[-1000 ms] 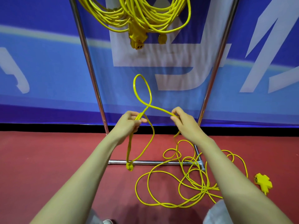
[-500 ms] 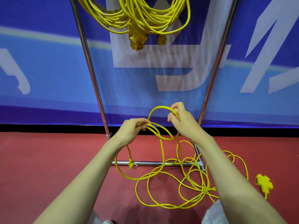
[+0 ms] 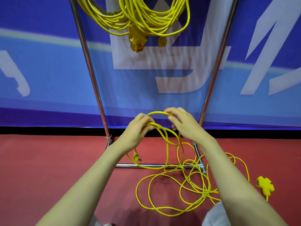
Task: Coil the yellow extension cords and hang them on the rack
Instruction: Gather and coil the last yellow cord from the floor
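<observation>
Progress, judged from the frame: early-to-mid on this cord. Coiled bundles (image 3: 143,17) already hung at top centre of the frame, over the rack (image 3: 92,75), w/ their plug ends dangling. So part of the job was done. The yellow cord (image 3: 167,149) in hand had only a few loops gathered. Most of it lay loose on the red floor (image 3: 48,168) at lower right, some strands crossing the rack's base bar (image 3: 151,165). Left to do: coil the rest, then hang it.

L hand (image 3: 138,128), centre frame, had fingers curled round the gathered loops. R hand (image 3: 185,124), just beside it, pinched a fresh loop's top arc btwn thumb and fingertips, feeding it toward the L hand.

Orientation: the held loops hung down from the hands, long axis approx vertical, reaching to about the base bar. The top arc ran sideways btwn the two hands. The plug (image 3: 136,157) dangled below the L wrist, just above the bar. The floor tangle spread toward lower right and ended at the socket block (image 3: 265,186) at the far right edge, lying flat, well apart from the hands.
</observation>
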`<state>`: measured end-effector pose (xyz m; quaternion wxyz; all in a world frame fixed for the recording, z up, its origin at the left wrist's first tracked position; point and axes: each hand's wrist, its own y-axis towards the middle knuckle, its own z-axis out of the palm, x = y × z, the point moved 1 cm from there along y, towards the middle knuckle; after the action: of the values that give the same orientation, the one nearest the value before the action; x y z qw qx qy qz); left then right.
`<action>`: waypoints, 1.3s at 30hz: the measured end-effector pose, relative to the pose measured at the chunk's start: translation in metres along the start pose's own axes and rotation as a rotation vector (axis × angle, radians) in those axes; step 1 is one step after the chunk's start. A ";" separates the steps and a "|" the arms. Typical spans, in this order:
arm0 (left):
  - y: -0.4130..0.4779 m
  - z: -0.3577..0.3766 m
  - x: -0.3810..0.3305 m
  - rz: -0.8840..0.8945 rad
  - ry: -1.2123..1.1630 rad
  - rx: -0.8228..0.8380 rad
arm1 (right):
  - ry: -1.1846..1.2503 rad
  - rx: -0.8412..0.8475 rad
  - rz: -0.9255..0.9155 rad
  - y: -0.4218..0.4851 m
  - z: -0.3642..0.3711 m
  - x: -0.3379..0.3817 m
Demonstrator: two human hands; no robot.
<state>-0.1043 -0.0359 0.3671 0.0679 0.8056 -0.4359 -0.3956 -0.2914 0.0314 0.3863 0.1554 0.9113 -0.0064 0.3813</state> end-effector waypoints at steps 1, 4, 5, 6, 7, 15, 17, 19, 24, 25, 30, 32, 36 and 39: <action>-0.001 0.000 0.001 0.010 -0.001 -0.047 | 0.005 0.003 0.009 -0.001 0.000 -0.002; 0.000 0.000 0.002 -0.016 0.004 -0.155 | -0.064 -0.007 0.023 -0.002 -0.002 -0.003; 0.000 0.000 0.002 -0.021 0.007 -0.178 | -0.041 -0.007 0.028 -0.002 -0.002 -0.001; 0.001 0.000 0.001 -0.019 0.007 -0.193 | 0.001 0.002 0.040 -0.001 -0.002 0.000; 0.001 0.001 0.000 -0.006 0.006 -0.202 | 0.028 0.012 0.038 -0.001 -0.002 0.002; 0.003 0.002 -0.005 0.005 0.010 -0.172 | 0.038 0.061 -0.085 -0.006 -0.005 0.010; 0.003 0.002 -0.005 -0.028 0.045 -0.117 | 0.024 0.085 -0.079 -0.006 -0.007 0.012; 0.003 0.002 -0.005 -0.078 0.140 -0.078 | -0.011 0.120 0.014 -0.006 -0.007 0.007; 0.006 0.003 -0.011 -0.144 0.345 -0.058 | -0.290 0.247 0.187 -0.005 -0.007 -0.001; 0.007 0.003 -0.011 -0.149 0.367 -0.058 | -0.300 0.290 0.204 -0.005 -0.006 -0.001; 0.006 -0.004 -0.009 -0.204 0.368 -0.114 | -0.307 0.298 0.221 -0.002 -0.003 -0.002; 0.006 -0.008 -0.006 -0.219 0.298 -0.164 | -0.209 0.289 0.243 -0.002 -0.005 -0.004; 0.008 -0.020 0.008 -0.318 0.105 -0.249 | -0.109 0.350 0.320 -0.006 -0.002 -0.013; 0.006 -0.024 0.014 -0.339 0.031 -0.196 | 0.152 0.133 0.274 -0.003 -0.005 -0.016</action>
<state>-0.0866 -0.0560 0.3778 0.0853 0.8630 -0.2521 -0.4294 -0.3056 0.0344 0.3775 0.0413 0.8787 -0.0936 0.4663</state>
